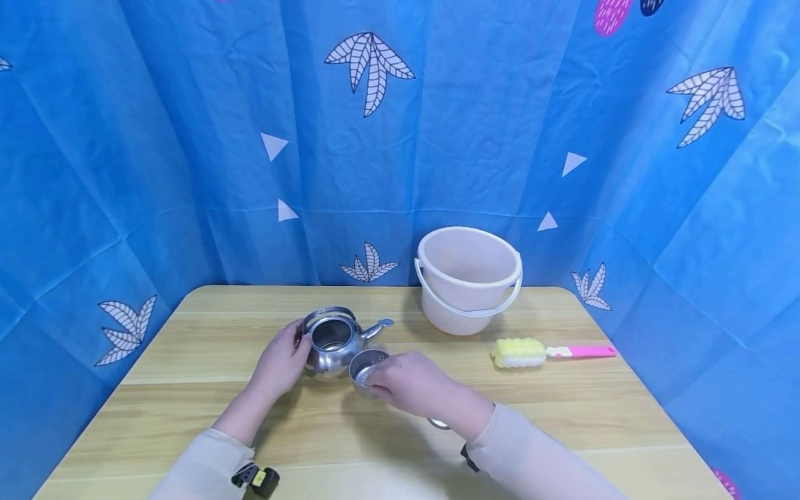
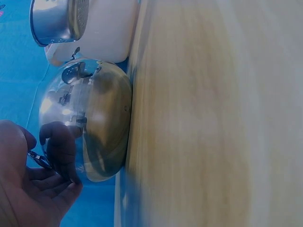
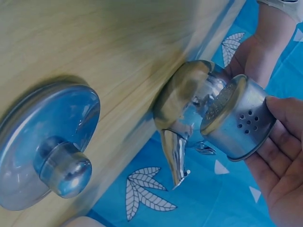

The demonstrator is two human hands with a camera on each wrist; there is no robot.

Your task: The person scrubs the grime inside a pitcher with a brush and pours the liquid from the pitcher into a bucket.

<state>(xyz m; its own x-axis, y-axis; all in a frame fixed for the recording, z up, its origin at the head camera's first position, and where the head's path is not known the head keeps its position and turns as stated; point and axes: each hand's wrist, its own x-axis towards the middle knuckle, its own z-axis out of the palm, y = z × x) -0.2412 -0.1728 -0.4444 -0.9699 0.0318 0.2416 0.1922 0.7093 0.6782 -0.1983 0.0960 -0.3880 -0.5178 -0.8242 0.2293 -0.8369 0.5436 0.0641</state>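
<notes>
A shiny steel teapot stands on the table with its mouth uncovered and its spout pointing right. My left hand holds it by its left side, thumb near the handle's base and fingers against the round body. Just right of the pot, my right hand pinches a steel tea strainer by its rim, raised above the tabletop. Small holes pierce the strainer's side and bottom. Below my right wrist lies the teapot lid, knob up, mostly covered by the arm in the head view.
At the back right stands a white bucket, its handle hanging down in front. Nearer the right edge lies a yellow and white sponge brush with a pink handle. A blue patterned curtain surrounds the wooden table.
</notes>
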